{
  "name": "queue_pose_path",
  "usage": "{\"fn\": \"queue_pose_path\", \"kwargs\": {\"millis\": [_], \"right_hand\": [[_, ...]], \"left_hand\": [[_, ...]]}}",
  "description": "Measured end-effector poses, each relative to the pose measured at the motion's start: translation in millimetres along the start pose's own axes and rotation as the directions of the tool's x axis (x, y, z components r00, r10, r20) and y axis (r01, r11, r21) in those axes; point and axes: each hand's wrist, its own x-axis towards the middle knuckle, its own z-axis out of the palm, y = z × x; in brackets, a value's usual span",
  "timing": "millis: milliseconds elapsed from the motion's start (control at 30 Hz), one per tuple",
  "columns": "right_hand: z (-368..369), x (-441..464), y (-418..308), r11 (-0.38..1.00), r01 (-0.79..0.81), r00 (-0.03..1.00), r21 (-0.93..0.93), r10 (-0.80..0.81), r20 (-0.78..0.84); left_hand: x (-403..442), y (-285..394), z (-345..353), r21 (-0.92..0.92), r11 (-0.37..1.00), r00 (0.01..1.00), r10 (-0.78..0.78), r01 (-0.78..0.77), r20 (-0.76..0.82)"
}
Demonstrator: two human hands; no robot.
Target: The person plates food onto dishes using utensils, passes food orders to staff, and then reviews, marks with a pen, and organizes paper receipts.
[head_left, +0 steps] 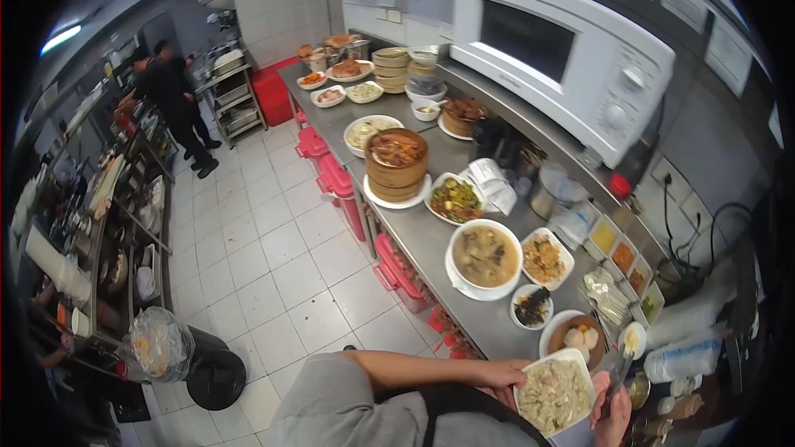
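A square white bowl of fried rice (553, 396) is near my body at the counter's front edge. My left hand (502, 378) grips its left rim. On the bowl's right side, my right hand (614, 418) is closed around a long dark utensil (614, 374), whose exact kind I cannot make out. Just beyond the bowl is a brown dish with pale round pieces (581, 339) on a white plate. Nearby are a small bowl with dark shreds (532, 306), a large bowl of soup (486, 255) and a white dish of rice (544, 259).
Bamboo steamers (396, 172) and more filled plates line the steel counter (406, 228). A microwave (571, 50) sits on the shelf above. Red bins (338, 178) stand beneath. Across the tiled floor (281, 290) are a black bin (215, 379) and people in dark clothes (166, 99).
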Motion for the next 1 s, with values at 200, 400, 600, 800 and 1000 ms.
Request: {"fn": "queue_pose_path", "kwargs": {"millis": [200,400,600,800,1000], "right_hand": [[181.4,124.0,6.8,0.972,-0.049,0.965,0.231,-0.013,0.261],[402.3,214.0,61.8,0.934,-0.299,0.884,0.197,0.193,0.425],[542.6,293.4,129.7,0.845,0.212,0.917,-0.491,0.002,0.399],[623.5,385.0,158.1,0.614,0.297,0.953,-0.731,-0.147,0.264],[669.8,462.3,174.0,0.605,0.176,0.984,-0.776,-0.113,0.135]], "left_hand": [[-210.6,37.6,-57.1,0.143,0.935,0.831,0.355,-0.326,-0.428],[-392.6,26.7,-129.6,0.209,0.870,0.440,0.417,-0.447,-0.795],[-492.4,50.5,-206.3,0.256,0.789,0.185,0.419,-0.559,-0.889],[-532.6,86.7,-299.9,0.233,0.777,0.210,0.423,-0.585,-0.881],[-557.9,150.9,-361.5,0.264,0.821,0.221,0.420,-0.507,-0.880]]}}
